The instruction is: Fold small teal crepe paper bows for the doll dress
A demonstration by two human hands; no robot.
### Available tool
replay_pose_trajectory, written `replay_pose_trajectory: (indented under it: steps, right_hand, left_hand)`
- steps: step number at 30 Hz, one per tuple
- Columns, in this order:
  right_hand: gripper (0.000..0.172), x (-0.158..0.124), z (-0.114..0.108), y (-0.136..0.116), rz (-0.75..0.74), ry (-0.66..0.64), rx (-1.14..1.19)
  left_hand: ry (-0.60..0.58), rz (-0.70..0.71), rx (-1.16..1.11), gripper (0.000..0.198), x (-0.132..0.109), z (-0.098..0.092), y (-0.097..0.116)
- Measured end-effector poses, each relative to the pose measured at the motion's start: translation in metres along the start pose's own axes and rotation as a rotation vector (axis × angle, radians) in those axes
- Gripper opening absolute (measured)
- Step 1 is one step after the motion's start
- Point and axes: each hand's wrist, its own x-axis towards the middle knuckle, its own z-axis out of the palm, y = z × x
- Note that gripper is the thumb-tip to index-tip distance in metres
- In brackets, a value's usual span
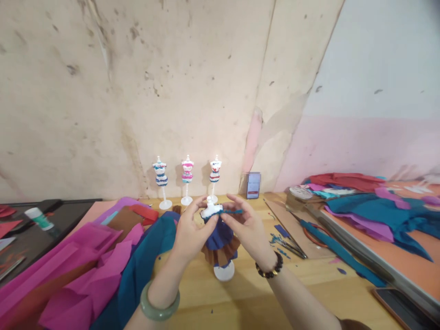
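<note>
1. Now, your left hand (190, 231) is closed on the small mannequin (210, 211), pinching its white bust from the left.
2. Your right hand (246, 227) grips a thin teal strip (231, 211) between thumb and forefinger; it lies across the bust, just above the blue skirt (220, 233).
3. The mannequin is right in front of you, and its round base (224, 271) appears to rest on the worktop (309, 279).
4. It looks best to draw the strip level and snug, pin its free end under your left thumb, and press lightly downward so the figure cannot tip.
5. Mind the scissors (292, 247) just right of your wrist, and the pink tissue paper (79, 256) heaped near your left arm.
</note>
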Motion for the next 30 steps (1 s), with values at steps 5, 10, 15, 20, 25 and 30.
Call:
replay_pose_trajectory:
  steps: [5, 10, 15, 20, 25, 30]
  right_hand:
    - [0.046, 0.000, 0.001, 0.002, -0.021, 0.029, -0.060]
    - [0.030, -0.008, -0.001, 0.002, -0.116, 0.095, -0.198]
    - [0.024, -0.017, 0.009, 0.001, -0.289, 0.065, -0.364]
    - [0.031, -0.022, 0.007, -0.007, -0.302, -0.068, -0.340]
    - [0.035, -0.016, -0.058, -0.006, -0.159, 0.009, -0.418]
    - [0.040, -0.016, -0.155, 0.012, 0.096, -0.061, -0.666]
  left_hand:
    - [0.033, -0.017, 0.021, 0.049, 0.000, -0.002, -0.002]
    - [0.039, -0.055, 0.011, 0.050, 0.004, -0.005, -0.007]
    - [0.024, -0.057, -0.042, 0.047, 0.006, -0.008, -0.006]
    - [0.016, -0.065, -0.094, 0.045, 0.010, -0.012, -0.013]
    - [0.009, -0.171, -0.254, 0.060, 0.018, -0.019, -0.032]
    - [-0.006, -0.181, -0.298, 0.060, 0.022, -0.025, -0.043]
